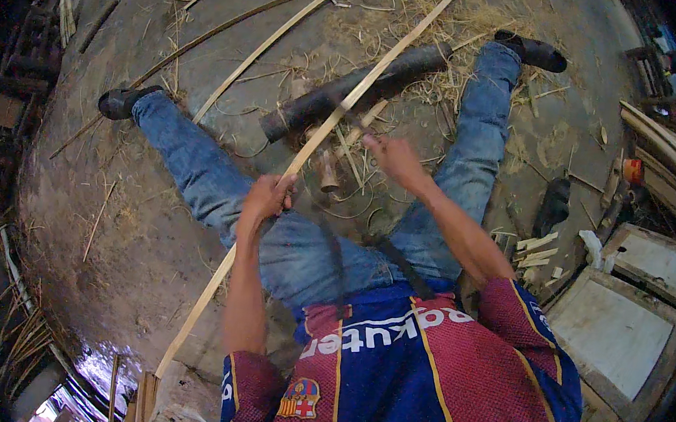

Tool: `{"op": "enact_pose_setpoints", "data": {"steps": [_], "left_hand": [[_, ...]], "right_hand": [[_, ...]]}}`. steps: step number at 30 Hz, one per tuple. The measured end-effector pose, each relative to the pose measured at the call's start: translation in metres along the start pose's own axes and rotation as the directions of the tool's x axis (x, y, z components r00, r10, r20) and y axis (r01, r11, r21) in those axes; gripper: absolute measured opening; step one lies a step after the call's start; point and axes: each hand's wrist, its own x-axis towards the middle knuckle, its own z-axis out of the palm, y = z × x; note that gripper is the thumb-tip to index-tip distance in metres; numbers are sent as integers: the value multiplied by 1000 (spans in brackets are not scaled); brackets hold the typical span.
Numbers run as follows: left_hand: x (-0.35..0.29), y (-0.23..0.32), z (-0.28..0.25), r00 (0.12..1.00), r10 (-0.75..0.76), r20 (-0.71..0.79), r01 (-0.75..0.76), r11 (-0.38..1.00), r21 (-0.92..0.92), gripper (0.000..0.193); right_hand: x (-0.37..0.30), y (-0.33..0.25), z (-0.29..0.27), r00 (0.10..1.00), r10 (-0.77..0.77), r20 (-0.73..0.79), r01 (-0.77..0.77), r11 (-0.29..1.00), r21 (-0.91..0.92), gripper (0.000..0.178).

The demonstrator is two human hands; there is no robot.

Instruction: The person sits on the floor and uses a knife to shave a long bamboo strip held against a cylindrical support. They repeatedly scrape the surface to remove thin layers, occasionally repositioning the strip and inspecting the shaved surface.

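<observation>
A long, pale split-bamboo strip [365, 82] runs slantwise from the far right to beside my left hip. My left hand [269, 195] is closed around it near my left knee. My right hand [393, 161] is closed on what looks like a knife [352, 117]; its dark, thin blade is smeared by motion and lies at the strip. Under the strip, a dark, thick log [390, 79] lies across the floor between my legs. Beneath the strip, nearer to me, a short wooden stump [329, 174] shows in part.
Shavings [426, 26] litter the floor around the log. Other long strips [273, 38] lie beyond my left leg. On the right are short wood pieces [538, 249], a dark shoe-like object [553, 206], framed white panels [613, 331] and stacked slats [665, 151].
</observation>
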Motion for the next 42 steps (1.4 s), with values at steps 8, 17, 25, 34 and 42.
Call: {"op": "enact_pose_setpoints", "data": {"steps": [8, 17, 25, 34, 42], "left_hand": [[-19, -7, 27, 900, 197, -388, -9, 899, 437, 47], [-31, 7, 33, 891, 151, -428, 17, 931, 364, 45], [-105, 4, -13, 977, -59, -206, 106, 969, 223, 47], [-157, -55, -42, 987, -151, -52, 149, 988, -46, 45], [-174, -49, -46, 964, -264, 20, 265, 962, -72, 44]], "right_hand": [[-46, -57, 9, 926, -269, 264, 272, 962, 26, 64], [38, 33, -49, 993, -87, -77, 67, 970, -233, 66], [25, 31, -26, 999, -35, 34, 36, 999, -28, 68], [33, 58, -25, 996, 73, -43, -74, 997, -20, 72], [8, 57, 5, 969, -239, -59, 224, 955, -195, 69]]}}
